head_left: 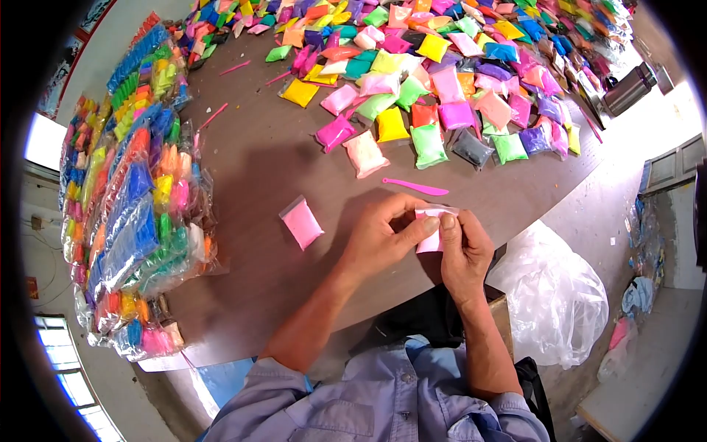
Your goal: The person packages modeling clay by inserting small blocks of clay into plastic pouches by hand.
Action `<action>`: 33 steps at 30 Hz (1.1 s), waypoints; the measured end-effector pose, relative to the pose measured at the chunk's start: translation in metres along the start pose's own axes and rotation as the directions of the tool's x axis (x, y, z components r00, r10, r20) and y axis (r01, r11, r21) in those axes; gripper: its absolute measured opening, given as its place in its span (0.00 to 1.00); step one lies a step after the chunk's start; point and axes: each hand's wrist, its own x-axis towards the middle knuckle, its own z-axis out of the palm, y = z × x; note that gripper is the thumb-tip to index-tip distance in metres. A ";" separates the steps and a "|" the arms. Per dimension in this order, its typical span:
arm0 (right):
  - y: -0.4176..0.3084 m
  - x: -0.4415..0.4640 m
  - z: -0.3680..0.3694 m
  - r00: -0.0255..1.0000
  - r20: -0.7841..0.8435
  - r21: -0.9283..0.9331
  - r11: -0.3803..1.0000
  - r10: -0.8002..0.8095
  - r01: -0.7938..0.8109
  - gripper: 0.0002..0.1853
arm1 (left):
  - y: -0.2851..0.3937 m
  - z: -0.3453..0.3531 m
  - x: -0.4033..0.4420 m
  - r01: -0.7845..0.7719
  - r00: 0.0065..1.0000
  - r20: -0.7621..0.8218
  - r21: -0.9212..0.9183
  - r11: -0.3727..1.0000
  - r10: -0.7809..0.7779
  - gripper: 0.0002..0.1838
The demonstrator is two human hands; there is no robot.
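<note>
Between my two hands is a small clear bag of pale pink clay [429, 243], held near the front edge of the table. My left hand [387, 232] pinches the bag's upper left side with thumb and fingers. On the other side, my right hand [466, 254] grips it, its thumb pressed near the top edge. Fingers cover much of the bag, so I cannot tell if its top is sealed. Left of my hands lies another pink clay bag [302, 223], flat on the table. A pink plastic knife [415, 186] rests just beyond my hands.
A large heap of colourful clay bags [442, 85] covers the far side of the brown table [250, 287]. Stacked packs of bagged clay [143, 214] line the left edge. A metal cup [630, 88] stands at the far right. A big clear plastic bag [552, 295] hangs at lower right.
</note>
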 end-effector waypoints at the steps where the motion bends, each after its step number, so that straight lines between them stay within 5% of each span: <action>1: 0.000 0.000 0.000 1.000 -0.016 0.039 0.999 0.012 -0.012 0.09 | 0.003 0.000 0.000 0.041 0.999 0.033 0.020 0.999 -0.042 0.11; 11: -0.006 0.003 0.004 1.000 0.008 -0.026 0.999 -0.022 0.022 0.10 | -0.009 -0.004 0.000 -0.064 0.998 -0.019 0.142 0.988 0.067 0.14; 19: -0.008 0.000 0.007 0.996 -0.091 -0.038 0.999 -0.017 0.013 0.12 | -0.005 0.001 -0.001 -0.013 0.999 0.037 0.089 0.996 0.010 0.10; 29: -0.007 0.003 0.003 1.000 0.004 0.022 0.999 0.025 -0.025 0.14 | 0.003 -0.001 -0.001 0.030 0.997 0.062 0.117 0.993 -0.037 0.12; 33: -0.006 0.001 0.006 0.996 -0.073 0.082 0.995 0.054 -0.048 0.14 | -0.004 0.005 0.000 -0.046 0.998 0.037 0.001 0.999 0.046 0.09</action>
